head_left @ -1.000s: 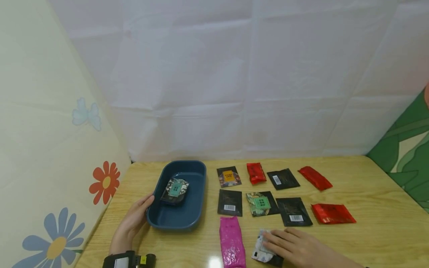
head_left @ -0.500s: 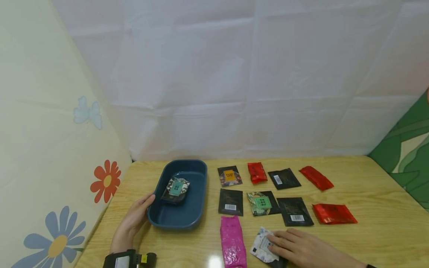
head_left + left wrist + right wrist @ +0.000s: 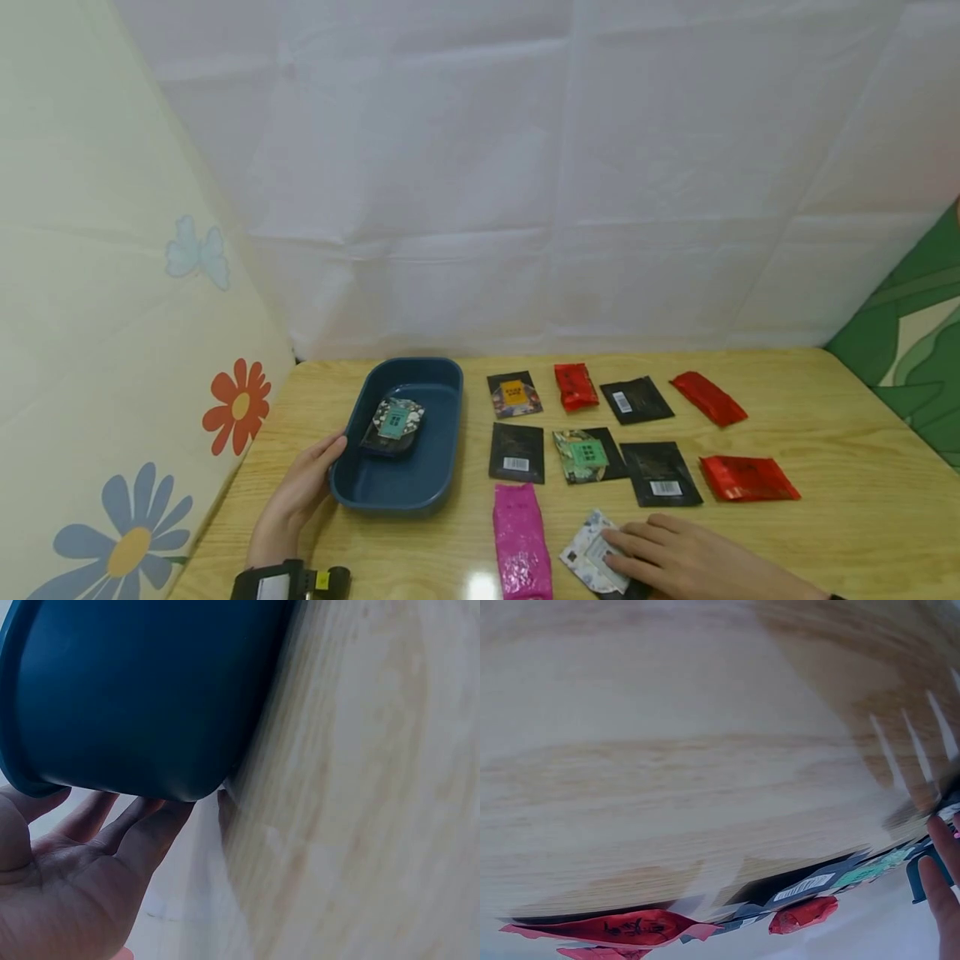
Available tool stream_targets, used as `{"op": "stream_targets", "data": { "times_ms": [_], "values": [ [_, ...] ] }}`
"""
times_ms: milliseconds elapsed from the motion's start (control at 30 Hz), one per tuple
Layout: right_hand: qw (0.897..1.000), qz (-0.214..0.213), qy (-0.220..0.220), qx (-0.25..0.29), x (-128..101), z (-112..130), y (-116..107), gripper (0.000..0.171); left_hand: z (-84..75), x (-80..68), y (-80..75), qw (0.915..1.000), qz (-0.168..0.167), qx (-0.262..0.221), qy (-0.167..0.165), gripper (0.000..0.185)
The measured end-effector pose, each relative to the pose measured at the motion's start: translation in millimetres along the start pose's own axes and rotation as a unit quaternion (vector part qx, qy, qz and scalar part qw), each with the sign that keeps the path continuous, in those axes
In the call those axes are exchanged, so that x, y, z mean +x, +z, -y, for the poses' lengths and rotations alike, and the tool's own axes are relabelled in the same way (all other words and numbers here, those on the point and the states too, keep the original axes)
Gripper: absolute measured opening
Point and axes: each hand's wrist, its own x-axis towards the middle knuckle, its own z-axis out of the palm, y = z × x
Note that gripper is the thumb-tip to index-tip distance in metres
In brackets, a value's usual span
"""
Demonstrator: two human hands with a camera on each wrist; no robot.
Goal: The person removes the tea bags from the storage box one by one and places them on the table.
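My left hand (image 3: 298,487) is at the near left side of a blue plastic bin (image 3: 438,467). In the left wrist view its thumb lies by the rim and its outstretched fingers touch the outer wall. Inside the bin lies a small pile of sachets (image 3: 393,423), the top one patterned with a green label. The fingers of my right hand (image 3: 671,554) rest on a white floral sachet (image 3: 588,554) with a black lower part, flat near the table's front. That hand's thumb is hidden. A magenta foil packet (image 3: 521,542) lies just left of this sachet.
In rows beyond my right hand lie dark sachets (image 3: 517,450), an orange-labelled sachet (image 3: 514,394), a green-labelled sachet (image 3: 587,455) and red foil packets (image 3: 750,479). A white sheet (image 3: 450,208) hangs behind the wooden table (image 3: 847,533).
The white floral sachet has turned and shifted slightly under my right hand, showing more of its print. My right hand has moved slightly right. My left hand stays at the bin.
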Motion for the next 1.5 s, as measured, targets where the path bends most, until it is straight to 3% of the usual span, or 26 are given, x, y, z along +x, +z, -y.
{"op": "stream_targets", "data": {
  "times_ms": [300,533,800,1100,1300,1500],
  "values": [
    [1.000,0.002,0.010,0.010,0,0,-3,0.062,0.2,-0.5,-0.2,1.0000,-0.004,-0.001,-0.003,0.060],
    [0.999,-0.033,0.003,-0.020,8,1,-8,0.053,1.0,0.1,-0.9,1.0000,0.002,-0.003,0.003,0.063],
    [0.998,-0.028,0.049,0.012,28,-6,-18,0.053,1.5,1.1,-1.4,1.0000,0.007,-0.003,-0.001,0.062],
    [0.992,-0.123,0.029,-0.021,55,-16,-21,0.056,0.5,3.4,-0.6,1.0000,0.003,0.000,-0.008,0.061],
    [0.994,-0.103,0.035,-0.002,76,-22,-27,0.054,0.8,2.8,-0.7,1.0000,-0.003,-0.003,-0.009,0.059],
    [0.992,-0.112,0.048,0.028,97,-24,-32,0.052,1.4,2.4,-0.3,0.9999,-0.004,-0.006,-0.008,0.059]
  ]
}}
